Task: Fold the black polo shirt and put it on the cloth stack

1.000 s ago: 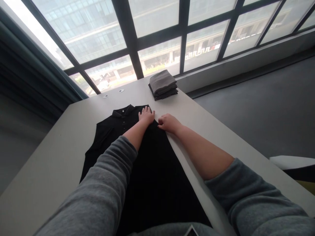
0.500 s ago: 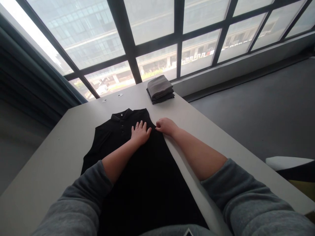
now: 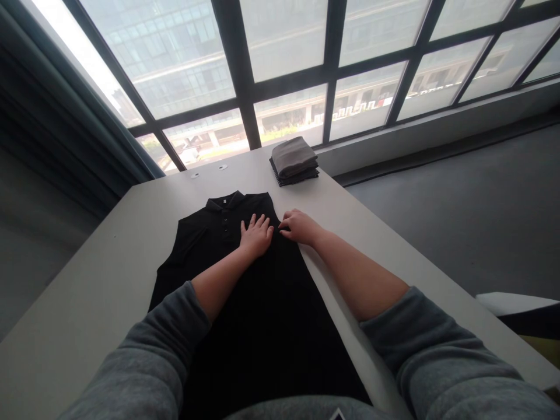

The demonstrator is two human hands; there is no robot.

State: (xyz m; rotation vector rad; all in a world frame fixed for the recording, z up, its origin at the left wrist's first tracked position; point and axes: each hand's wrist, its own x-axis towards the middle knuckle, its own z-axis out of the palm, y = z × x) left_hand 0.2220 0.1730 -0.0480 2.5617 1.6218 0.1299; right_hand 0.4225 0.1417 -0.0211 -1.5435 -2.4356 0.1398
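A black polo shirt [image 3: 262,326] with a collar and a buttoned placket lies spread on the white table, its collar toward the window. Its sleeves look tucked out of sight. My left hand [image 3: 256,235] rests flat on the upper chest, fingers spread. Beside it, at the shirt's right edge near the armhole, my right hand [image 3: 300,226] has its fingers bent, with thumb and fingertips closed at the fabric's edge.
The white table [image 3: 91,291] runs up to the window [image 3: 284,116]. Near its far edge stands a stack of folded grey and black cloth [image 3: 295,158]. Two small round fittings sit in the tabletop. A dark curtain [image 3: 56,105] hangs at the left.
My right fingers have loosened slightly from a tight pinch at the shirt's edge. My left hand stays flat on the chest. The whole view has shifted a little.
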